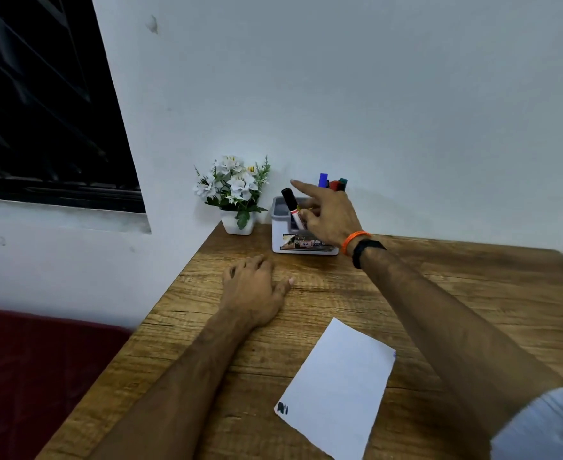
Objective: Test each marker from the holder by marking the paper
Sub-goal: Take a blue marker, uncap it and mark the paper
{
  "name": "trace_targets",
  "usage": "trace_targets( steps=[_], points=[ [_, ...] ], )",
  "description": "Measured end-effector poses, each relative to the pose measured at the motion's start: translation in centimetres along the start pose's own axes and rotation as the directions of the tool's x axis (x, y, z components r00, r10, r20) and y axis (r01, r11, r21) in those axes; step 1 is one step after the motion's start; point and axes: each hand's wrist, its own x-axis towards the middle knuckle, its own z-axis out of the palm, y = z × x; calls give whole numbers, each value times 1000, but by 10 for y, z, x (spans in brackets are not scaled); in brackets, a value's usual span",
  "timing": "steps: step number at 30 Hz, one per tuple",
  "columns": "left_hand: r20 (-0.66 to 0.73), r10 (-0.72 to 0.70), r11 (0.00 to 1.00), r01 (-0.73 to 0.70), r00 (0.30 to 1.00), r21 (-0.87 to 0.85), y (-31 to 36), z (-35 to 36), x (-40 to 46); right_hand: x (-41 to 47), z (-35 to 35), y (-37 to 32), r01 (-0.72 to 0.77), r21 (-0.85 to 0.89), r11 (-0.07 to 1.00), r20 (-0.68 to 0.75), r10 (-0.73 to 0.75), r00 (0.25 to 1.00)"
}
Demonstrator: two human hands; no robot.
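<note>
A white and grey marker holder [283, 240] stands at the back of the wooden table against the wall. A black-capped marker [290, 202] leans in its left compartment. My right hand [328, 214] reaches over the holder, thumb and fingers pinching this marker's white barrel, index finger stretched out. Blue, red and green marker caps [331, 182] stick up behind that hand. The white paper [339, 386] lies near me on the table, with a black mark [282, 408] at its near left corner. My left hand [255, 287] rests palm down on the table, holding nothing.
A small white pot of artificial white flowers [235, 194] sits left of the holder at the table's back left corner. The table's left edge [160, 300] drops toward a dark red seat [41, 366]. A dark window [41, 94] is at upper left.
</note>
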Motion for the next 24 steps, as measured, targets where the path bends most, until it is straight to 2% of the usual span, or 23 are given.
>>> trace_targets(
  steps=[3, 5, 11, 17, 24],
  points=[
    [10, -3, 1000, 3, 1000, 5, 1, 0, 1, -5, -6, 2, -55, 104, 993, -114, 67, 991],
    [21, -7, 1000, 7, 1000, 1, 1, -1, 1, -9, -12, 6, -75, 111, 991, -182, 95, 979],
    [58, -34, 999, 33, 998, 4, 7, -7, 2, -28, -28, 18, -159, 51, 986, -195, 166, 967],
    [56, 19, 1000, -19, 998, 9, 27, -6, 14, -19, -38, 15, -149, -19, 989, -261, 139, 955],
    [13, 16, 999, -15, 1000, -46, 20, 8, 17, 14, -36, 18, -114, -135, 984, -292, 71, 954]
  ],
)
